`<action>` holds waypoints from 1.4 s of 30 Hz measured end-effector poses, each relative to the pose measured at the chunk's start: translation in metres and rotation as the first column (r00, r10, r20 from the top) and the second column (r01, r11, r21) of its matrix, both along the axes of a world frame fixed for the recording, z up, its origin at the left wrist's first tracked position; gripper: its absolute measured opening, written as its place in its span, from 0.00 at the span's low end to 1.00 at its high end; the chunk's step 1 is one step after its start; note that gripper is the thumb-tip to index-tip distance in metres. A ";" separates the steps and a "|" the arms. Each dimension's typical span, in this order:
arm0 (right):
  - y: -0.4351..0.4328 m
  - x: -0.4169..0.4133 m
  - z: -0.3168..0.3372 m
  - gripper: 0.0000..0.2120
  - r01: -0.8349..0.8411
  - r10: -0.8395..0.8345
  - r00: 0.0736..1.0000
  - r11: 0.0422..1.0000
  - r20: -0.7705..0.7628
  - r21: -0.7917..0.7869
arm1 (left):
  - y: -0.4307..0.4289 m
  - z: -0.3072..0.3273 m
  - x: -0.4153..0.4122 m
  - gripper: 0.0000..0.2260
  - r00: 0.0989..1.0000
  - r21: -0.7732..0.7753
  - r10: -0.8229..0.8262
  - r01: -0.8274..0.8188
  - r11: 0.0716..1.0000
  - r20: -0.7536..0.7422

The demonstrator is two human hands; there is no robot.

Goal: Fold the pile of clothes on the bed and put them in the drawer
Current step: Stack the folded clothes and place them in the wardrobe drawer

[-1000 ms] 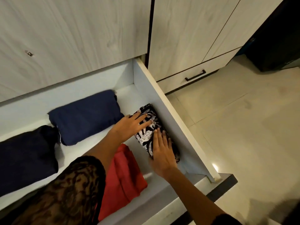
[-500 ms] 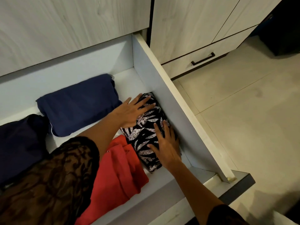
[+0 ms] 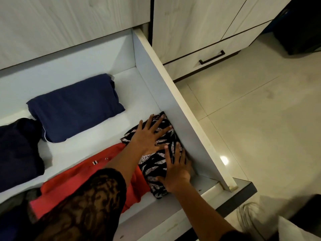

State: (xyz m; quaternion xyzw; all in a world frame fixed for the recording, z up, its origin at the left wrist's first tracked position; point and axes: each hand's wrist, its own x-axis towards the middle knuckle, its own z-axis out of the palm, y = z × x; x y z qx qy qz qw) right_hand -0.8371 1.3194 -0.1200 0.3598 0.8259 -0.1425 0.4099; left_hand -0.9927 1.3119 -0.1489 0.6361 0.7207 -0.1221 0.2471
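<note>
1. The drawer (image 3: 156, 94) is pulled out of a pale wood-grain wardrobe, and 4 folded garments are seen inside it.
2. The black-and-white leaf-print garment (image 3: 153, 165) is laid in the drawer's front right corner, set against the drawer's right wall.
3. The left hand (image 3: 149, 136) is laid flat on the part of that garment nearer the drawer's back. Its fingers are held straight and spread, and nothing is gripped (the cloth is only pressed).
4. The right hand (image 3: 175, 171) is laid flat on the part nearer the drawer's front, just beside the right wall. Its fingers are held straight and slightly apart, the thumb is stretched out to the side, and nothing is clasped.
5. A red garment (image 3: 78, 178) is placed along the drawer's front. It is touched by the print garment and partly covered by the left forearm and a black lace sleeve (image 3: 83, 206).
6. A navy folded garment (image 3: 76, 106) is set toward the drawer's back.
7. A darker garment (image 3: 17, 145) is seen at the drawer's left side, cut off by the frame edge.
8. To the drawer's right, a closed drawer with a black bar handle (image 3: 212, 57) is seen above pale floor tiles (image 3: 260, 119).
</note>
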 end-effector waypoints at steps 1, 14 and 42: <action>-0.001 0.002 -0.002 0.50 0.013 -0.013 1.000 1.000 0.014 -0.007 | -0.002 -0.001 0.003 0.30 1.000 0.014 0.003 -0.003 1.000 -0.016; -0.005 -0.021 0.008 0.51 0.128 -0.129 0.965 0.992 -0.230 -0.019 | -0.030 0.001 -0.028 0.38 0.953 0.249 0.302 -0.299 0.921 0.025; -0.016 -0.203 -0.022 0.39 -0.541 0.444 0.737 0.840 -0.510 -0.050 | -0.198 -0.042 -0.134 0.20 0.772 0.374 0.469 -0.321 0.870 -0.428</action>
